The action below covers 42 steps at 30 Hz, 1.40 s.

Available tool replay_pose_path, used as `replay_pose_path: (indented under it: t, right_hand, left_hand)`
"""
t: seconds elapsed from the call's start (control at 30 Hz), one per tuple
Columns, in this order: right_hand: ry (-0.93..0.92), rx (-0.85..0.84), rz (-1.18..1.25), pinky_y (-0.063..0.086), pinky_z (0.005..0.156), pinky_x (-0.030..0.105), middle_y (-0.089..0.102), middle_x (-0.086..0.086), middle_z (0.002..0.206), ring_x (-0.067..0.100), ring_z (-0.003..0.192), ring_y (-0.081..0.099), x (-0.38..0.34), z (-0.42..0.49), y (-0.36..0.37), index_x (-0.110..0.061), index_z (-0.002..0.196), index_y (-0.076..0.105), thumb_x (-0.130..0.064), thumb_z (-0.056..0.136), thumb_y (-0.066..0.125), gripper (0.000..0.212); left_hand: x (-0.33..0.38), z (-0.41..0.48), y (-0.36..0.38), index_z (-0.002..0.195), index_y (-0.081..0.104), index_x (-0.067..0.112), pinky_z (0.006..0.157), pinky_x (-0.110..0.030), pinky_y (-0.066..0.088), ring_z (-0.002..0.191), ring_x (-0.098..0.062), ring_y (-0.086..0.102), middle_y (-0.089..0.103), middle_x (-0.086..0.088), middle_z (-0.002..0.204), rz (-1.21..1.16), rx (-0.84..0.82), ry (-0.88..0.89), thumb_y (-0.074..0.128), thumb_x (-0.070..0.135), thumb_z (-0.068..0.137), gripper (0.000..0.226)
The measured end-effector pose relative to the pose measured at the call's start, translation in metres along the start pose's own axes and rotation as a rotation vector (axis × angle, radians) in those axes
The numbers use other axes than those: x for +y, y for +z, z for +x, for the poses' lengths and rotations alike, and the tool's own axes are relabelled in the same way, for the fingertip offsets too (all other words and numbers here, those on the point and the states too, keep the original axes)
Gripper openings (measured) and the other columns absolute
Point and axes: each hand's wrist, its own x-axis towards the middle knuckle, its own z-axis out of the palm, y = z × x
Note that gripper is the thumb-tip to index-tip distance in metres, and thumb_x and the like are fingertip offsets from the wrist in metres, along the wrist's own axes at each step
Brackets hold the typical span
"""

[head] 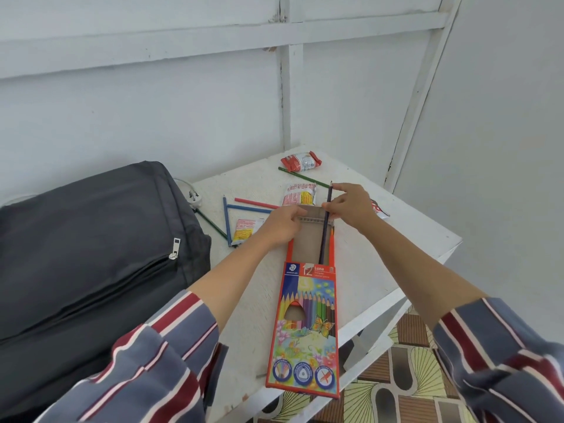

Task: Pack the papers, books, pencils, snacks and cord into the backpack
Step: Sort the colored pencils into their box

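Observation:
A colourful pencil box (pixel 305 328) lies on the white table (pixel 381 264), its cardboard tray pulled out at the far end. My left hand (pixel 283 225) holds the tray's far left edge. My right hand (pixel 348 206) pinches a dark purple pencil (pixel 326 227) whose lower end sits in the tray. Loose coloured pencils (pixel 244 207) lie beyond the box. Snack packets (pixel 300 161) (pixel 299 193) (pixel 245 230) are scattered on the table. A dark grey backpack (pixel 91 245) lies at left, its zip shut. A white plug of the cord (pixel 193 198) shows beside the backpack.
The table stands in a corner of white panelled walls. Its front and right edges drop off to a patterned floor (pixel 406 377). Another snack packet (pixel 378 209) peeks out behind my right hand.

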Motion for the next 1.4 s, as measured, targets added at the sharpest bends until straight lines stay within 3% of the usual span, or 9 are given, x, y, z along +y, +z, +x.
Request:
replay_pose_path:
  t: [0.13,0.2,0.3,0.4,0.57,0.83,1.17,1.27,1.4]
  right_hand:
    - [-0.041,-0.058,-0.169,0.044,0.065,0.022,0.062,0.005,0.082,0.013,0.075,0.056,0.004,-0.005,0.001,-0.007,0.135,0.045,-0.01,0.08,0.07,0.061]
    - [-0.073,-0.092,-0.243,0.038,0.069,0.022,0.062,0.006,0.086,0.013,0.08,0.054,0.008,-0.007,0.004,-0.006,0.135,0.045,-0.015,0.081,0.07,0.059]
    - [-0.097,-0.129,-0.337,0.035,0.076,0.023,0.061,0.012,0.109,0.021,0.097,0.053,0.014,-0.009,0.006,-0.006,0.129,0.052,-0.022,0.082,0.069,0.053]
    - [-0.102,-0.181,-0.367,0.036,0.065,0.025,0.064,0.016,0.102,0.021,0.086,0.053,0.016,-0.011,0.007,-0.005,0.113,0.064,-0.024,0.081,0.071,0.038]
    - [-0.128,-0.239,-0.382,0.035,0.066,0.024,0.062,0.014,0.105,0.022,0.09,0.052,0.018,-0.015,0.002,-0.009,0.117,0.063,-0.026,0.08,0.072,0.042]
    - [-0.065,-0.351,-0.508,0.035,0.093,0.03,0.048,0.007,0.132,0.022,0.121,0.043,0.021,-0.017,-0.004,-0.017,0.133,0.051,-0.036,0.077,0.073,0.063]
    - [-0.082,-0.373,-0.529,0.037,0.1,0.035,0.043,0.006,0.135,0.021,0.123,0.04,0.026,-0.017,-0.004,-0.019,0.121,0.059,-0.037,0.074,0.075,0.052]
    - [-0.096,-0.381,-0.549,0.039,0.097,0.035,0.041,0.007,0.135,0.022,0.121,0.041,0.023,-0.018,-0.003,-0.02,0.132,0.049,-0.035,0.076,0.073,0.063]
    - [-0.101,-0.416,-0.566,0.04,0.092,0.033,0.041,0.007,0.129,0.02,0.113,0.042,0.022,-0.016,-0.003,-0.019,0.122,0.057,-0.032,0.077,0.072,0.049]
  left_hand:
    - [-0.001,-0.002,-0.002,0.139,0.042,0.011,0.1,-0.039,0.039,0.124,-0.034,0.047,0.05,-0.022,0.134,0.063,-0.046,-0.021,0.042,0.001,0.093,0.048]
    - [0.0,-0.001,-0.002,0.142,0.039,0.012,0.099,-0.037,0.04,0.124,-0.034,0.047,0.049,-0.022,0.135,0.082,-0.074,-0.026,0.042,0.0,0.091,0.053]
    - [0.001,0.0,-0.003,0.139,0.042,0.01,0.074,-0.025,0.043,0.109,-0.03,0.055,0.059,-0.015,0.118,0.105,-0.101,-0.021,0.041,-0.001,0.09,0.05]
    - [0.003,-0.001,-0.006,0.133,0.049,0.007,0.053,-0.018,0.032,0.085,-0.026,0.054,0.06,-0.01,0.091,0.13,-0.113,-0.011,0.043,-0.002,0.088,0.046]
    - [0.002,-0.001,-0.004,0.134,0.048,0.011,0.053,-0.018,0.033,0.084,-0.023,0.053,0.061,-0.021,0.113,0.148,-0.127,-0.004,0.048,-0.001,0.087,0.049]
    - [-0.007,0.007,-0.003,0.134,0.049,0.012,0.055,-0.021,0.033,0.068,-0.014,0.046,0.047,0.002,0.068,0.169,-0.129,-0.003,0.049,-0.001,0.085,0.05]
    - [-0.01,0.008,-0.002,0.141,0.039,0.012,0.054,-0.016,0.033,0.078,-0.014,0.048,0.049,0.004,0.073,0.146,-0.124,-0.012,0.052,0.0,0.086,0.058]
    - [-0.01,0.008,-0.001,0.142,0.038,0.011,0.061,-0.018,0.035,0.09,-0.022,0.055,0.059,-0.01,0.095,0.13,-0.121,-0.019,0.052,0.001,0.087,0.058]
    - [-0.009,0.008,-0.001,0.142,0.038,0.011,0.066,-0.018,0.036,0.103,-0.028,0.057,0.06,-0.018,0.114,0.11,-0.113,-0.022,0.052,0.0,0.087,0.058]
